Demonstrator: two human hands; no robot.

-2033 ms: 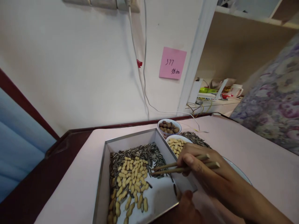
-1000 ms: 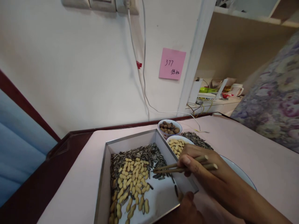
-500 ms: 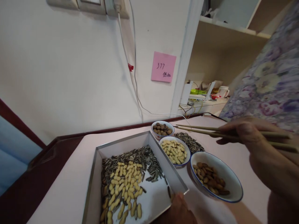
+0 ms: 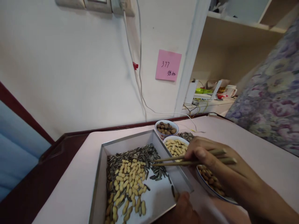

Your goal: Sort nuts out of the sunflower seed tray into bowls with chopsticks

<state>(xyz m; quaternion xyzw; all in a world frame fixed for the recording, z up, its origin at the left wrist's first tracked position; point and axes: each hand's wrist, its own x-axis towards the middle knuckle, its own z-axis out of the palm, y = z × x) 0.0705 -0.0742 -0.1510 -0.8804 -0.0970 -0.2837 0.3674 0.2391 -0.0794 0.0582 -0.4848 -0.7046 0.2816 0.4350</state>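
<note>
My right hand (image 4: 207, 155) holds a pair of wooden chopsticks (image 4: 173, 159). Their tips hover over sunflower seeds (image 4: 142, 154) in a square metal tray (image 4: 187, 182), slightly apart, with no seed clearly visible between them. Peanuts in shells (image 4: 130, 179) lie in the tray's middle and front. At its near right corner my left hand (image 4: 185, 211) grips the rim, partly cut off by the frame. Beneath my right forearm, a bowl of almonds (image 4: 210, 180) is partly covered. A bowl of peanuts (image 4: 175, 146) stands just left of the right hand's fingers.
Behind the peanut bowl stands a bowl of round brown nuts (image 4: 166, 128). A pile of sunflower seeds (image 4: 186, 136) lies on the table (image 4: 257, 140) beside it. A white cable (image 4: 163, 112) runs along the wall onto the tabletop. Floral cloth (image 4: 275, 90) hangs at right.
My right hand has moved left and the chopsticks went from above the table seed pile to over the tray. My left hand stays at the tray corner. The view shifted slightly.
</note>
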